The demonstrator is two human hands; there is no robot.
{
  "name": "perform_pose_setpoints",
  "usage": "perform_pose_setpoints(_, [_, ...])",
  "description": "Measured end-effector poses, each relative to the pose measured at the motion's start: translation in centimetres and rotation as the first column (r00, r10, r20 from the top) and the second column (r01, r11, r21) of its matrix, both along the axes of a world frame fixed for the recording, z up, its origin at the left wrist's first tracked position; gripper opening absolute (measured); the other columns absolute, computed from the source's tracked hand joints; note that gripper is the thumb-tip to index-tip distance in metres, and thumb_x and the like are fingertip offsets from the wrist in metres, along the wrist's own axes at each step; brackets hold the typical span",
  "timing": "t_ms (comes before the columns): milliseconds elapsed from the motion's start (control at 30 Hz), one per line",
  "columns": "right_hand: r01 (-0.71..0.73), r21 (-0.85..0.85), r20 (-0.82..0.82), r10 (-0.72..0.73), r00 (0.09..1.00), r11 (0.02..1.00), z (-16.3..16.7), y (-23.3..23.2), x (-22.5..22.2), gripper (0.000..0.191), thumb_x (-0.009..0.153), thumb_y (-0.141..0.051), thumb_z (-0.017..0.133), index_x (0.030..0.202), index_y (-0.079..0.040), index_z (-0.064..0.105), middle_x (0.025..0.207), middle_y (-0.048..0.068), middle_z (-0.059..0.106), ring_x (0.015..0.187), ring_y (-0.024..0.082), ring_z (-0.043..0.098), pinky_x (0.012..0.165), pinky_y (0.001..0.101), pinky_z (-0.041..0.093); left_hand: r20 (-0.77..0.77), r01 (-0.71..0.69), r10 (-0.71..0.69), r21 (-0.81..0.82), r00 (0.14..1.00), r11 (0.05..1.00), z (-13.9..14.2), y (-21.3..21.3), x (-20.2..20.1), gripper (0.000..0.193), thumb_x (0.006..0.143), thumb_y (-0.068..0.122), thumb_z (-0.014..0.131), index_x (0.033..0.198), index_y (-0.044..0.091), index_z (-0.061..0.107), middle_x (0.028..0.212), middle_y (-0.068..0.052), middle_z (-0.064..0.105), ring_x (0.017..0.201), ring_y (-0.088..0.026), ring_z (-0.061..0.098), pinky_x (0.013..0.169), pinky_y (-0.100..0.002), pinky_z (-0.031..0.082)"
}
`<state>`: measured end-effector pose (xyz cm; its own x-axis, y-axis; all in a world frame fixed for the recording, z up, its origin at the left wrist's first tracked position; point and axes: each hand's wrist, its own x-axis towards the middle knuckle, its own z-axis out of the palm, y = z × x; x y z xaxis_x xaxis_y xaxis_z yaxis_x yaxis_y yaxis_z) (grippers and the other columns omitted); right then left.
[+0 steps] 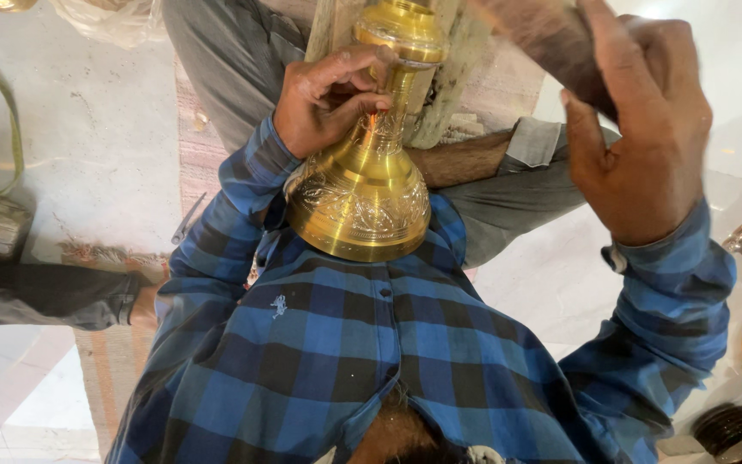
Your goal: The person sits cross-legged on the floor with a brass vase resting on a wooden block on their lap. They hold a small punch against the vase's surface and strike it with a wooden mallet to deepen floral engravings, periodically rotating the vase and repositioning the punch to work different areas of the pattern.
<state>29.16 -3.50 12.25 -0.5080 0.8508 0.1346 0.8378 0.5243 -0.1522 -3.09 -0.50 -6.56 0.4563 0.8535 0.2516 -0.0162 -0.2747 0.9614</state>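
Left hand [328, 99] pinched a small tool at the neck of the brass vase [362, 172], which was braced base-against-chest on a wooden post [448, 86] for steadiness; right hand [637, 129] gripped a blurred wooden mallet [543, 34], raised.

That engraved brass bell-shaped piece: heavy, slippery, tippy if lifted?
The brass piece looks like solid polished metal, so it is probably stiff and heavy for its size. Its glossy flared base may slide in a grip; the left hand holds the narrow engraved neck instead. Propped against the wooden post, it might roll if released.
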Motion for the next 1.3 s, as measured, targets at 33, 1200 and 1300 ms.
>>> perform_pose_setpoints(33, [-0.005, 0.032, 0.033, 0.003, 0.999, 0.999, -0.2, 0.0, 0.1, 0.052, 0.103, 0.008, 0.062, 0.152, -0.007, 0.060, 0.117, 0.011, 0.054, 0.101, 0.025, 0.050, 0.086, 0.0355, 0.044, 0.033, 0.006, -0.007, 0.010, 0.999, 1.000, -0.1, 0.1, -0.1, 0.051, 0.100, -0.005, 0.080, 0.144, 0.004, 0.056, 0.103, -0.012, 0.076, 0.101, -0.020, 0.078, 0.090, -0.030, 0.067])
perform_pose_setpoints(1200, [0.002, 0.104, -0.016, 0.000, 1.000, 0.995, -1.7, 0.6, 0.1, 0.060, 0.099, 0.014, 0.069, 0.152, -0.012, 0.058, 0.122, 0.012, 0.055, 0.110, 0.025, 0.056, 0.104, 0.0419, 0.047, 0.105, 0.150, -0.160, 0.100, 0.982, 0.984, 1.3, 1.9, -0.4, 0.048, 0.107, -0.005, 0.074, 0.149, 0.004, 0.053, 0.107, -0.014, 0.076, 0.102, -0.019, 0.078, 0.095, -0.032, 0.067])
perform_pose_setpoints(1300, [0.030, -0.044, -0.301, -0.042, 0.953, 0.999, -1.4, 0.6, -0.2, 0.061, 0.101, 0.011, 0.066, 0.154, -0.012, 0.050, 0.127, 0.018, 0.056, 0.120, 0.029, 0.055, 0.104, 0.0470, 0.046, 0.067, 0.165, -0.169, 0.064, 0.983, 0.984, 1.6, 2.0, -0.5, 0.046, 0.106, -0.005, 0.075, 0.147, 0.004, 0.056, 0.104, -0.014, 0.076, 0.099, -0.019, 0.078, 0.090, -0.031, 0.067])
